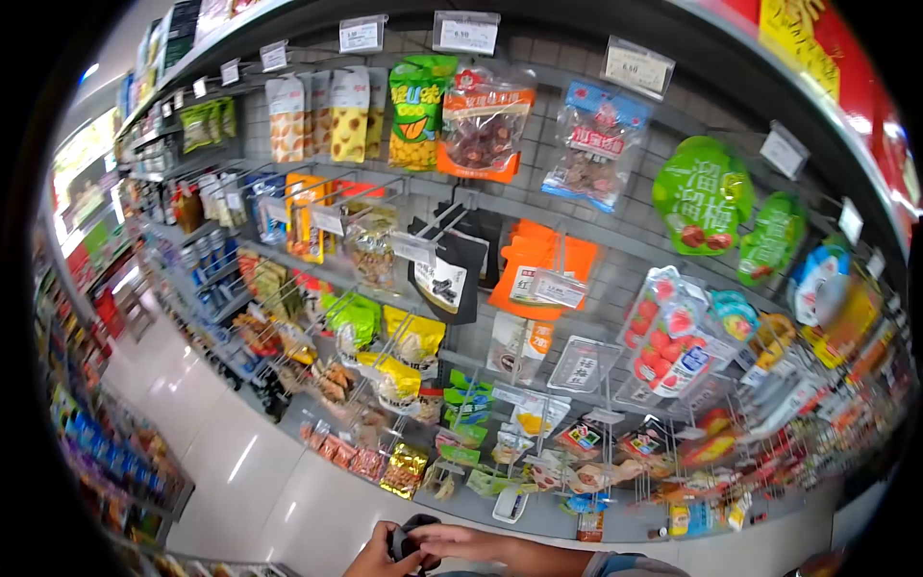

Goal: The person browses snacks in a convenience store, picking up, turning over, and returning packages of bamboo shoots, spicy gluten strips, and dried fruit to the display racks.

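At the bottom edge of the head view, my left hand (381, 555) and my right hand (463, 541) are close together around a small dark object (419, 524). My left hand's fingers are wrapped against its left side. The fingers of my right hand press on it from the right. What the object is I cannot make out. Both hands are below and in front of a shelf rack of hanging snack packets. Nearest above them hangs a gold packet (405, 469).
Rows of packets, such as a green-yellow bag (419, 113) and an orange pouch (540, 269), hang on metal hooks. A tiled floor (221, 433) runs along the rack at left. Another stocked shelf (106, 462) stands across the aisle, with a small stool (135, 313) farther back.
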`<move>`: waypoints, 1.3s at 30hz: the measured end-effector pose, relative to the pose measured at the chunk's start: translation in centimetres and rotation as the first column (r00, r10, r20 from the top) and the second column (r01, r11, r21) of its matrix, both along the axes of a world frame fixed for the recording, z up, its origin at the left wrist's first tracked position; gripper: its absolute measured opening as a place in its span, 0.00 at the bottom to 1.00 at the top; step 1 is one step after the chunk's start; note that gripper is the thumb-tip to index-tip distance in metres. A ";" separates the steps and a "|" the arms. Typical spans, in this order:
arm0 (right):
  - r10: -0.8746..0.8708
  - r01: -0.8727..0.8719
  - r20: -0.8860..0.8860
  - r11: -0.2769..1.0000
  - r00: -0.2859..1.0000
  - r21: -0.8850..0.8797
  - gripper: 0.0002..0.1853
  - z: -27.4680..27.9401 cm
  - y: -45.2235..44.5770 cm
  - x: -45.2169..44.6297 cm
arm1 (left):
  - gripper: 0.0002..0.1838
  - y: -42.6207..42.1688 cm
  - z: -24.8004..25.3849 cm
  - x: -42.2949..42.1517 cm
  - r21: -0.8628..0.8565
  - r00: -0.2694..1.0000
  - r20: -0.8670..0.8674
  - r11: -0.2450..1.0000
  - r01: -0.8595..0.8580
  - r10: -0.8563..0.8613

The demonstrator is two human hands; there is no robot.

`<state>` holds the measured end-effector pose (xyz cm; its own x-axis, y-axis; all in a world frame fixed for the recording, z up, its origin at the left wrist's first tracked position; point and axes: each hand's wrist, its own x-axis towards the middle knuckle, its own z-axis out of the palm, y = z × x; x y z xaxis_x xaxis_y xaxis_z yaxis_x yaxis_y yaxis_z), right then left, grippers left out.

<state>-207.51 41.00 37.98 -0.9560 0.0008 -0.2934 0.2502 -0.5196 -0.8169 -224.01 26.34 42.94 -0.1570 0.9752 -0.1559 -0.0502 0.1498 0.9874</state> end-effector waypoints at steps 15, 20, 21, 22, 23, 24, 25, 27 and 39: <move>-0.881 0.963 -0.411 0.269 0.232 -0.032 0.27 6.5 11.1 -16.1 | 0.15 2.2 -4.6 -23.7 0.221 0.939 -0.065 0.913 0.343 -0.337; -0.882 0.953 -0.470 0.168 0.031 -0.253 0.32 9.1 18.9 -19.2 | 0.18 0.5 0.6 -24.4 0.349 0.977 -0.123 0.914 0.207 -0.175; -0.878 0.937 -0.479 0.188 0.025 -0.296 0.31 9.8 20.1 -19.6 | 0.19 0.2 0.8 -24.5 0.307 0.990 -0.085 0.942 0.137 -0.117; -0.874 0.923 -0.486 0.202 0.018 -0.328 0.26 10.5 21.1 -19.9 | 0.19 -0.3 0.7 -24.7 0.309 0.989 -0.104 0.942 0.131 -0.104; -0.870 0.886 -0.492 0.225 -0.004 -0.405 0.21 10.1 22.5 -20.1 | 0.21 -0.8 0.3 -24.8 0.292 0.995 -0.069 0.952 0.090 -0.073; -0.866 0.854 -0.499 0.265 0.006 -0.448 0.20 9.8 23.5 -20.2 | 0.22 -1.1 -0.2 -25.1 0.284 0.999 -0.037 0.958 0.049 -0.040; -0.858 0.818 -0.513 0.308 0.019 -0.486 0.20 9.7 24.4 -20.2 | 0.24 -1.1 -0.6 -25.2 0.281 1.000 -0.004 0.960 0.006 -0.006; -0.883 0.810 -0.469 0.284 0.012 -0.514 0.19 8.1 26.6 -20.2 | 0.25 -1.4 -1.8 -25.5 0.336 0.998 -0.007 0.940 -0.053 0.059; -0.860 0.759 -0.504 0.381 0.080 -0.528 0.24 7.5 27.0 -20.5 | 0.22 -1.2 -0.8 -24.5 0.233 0.978 0.079 0.951 -0.205 0.192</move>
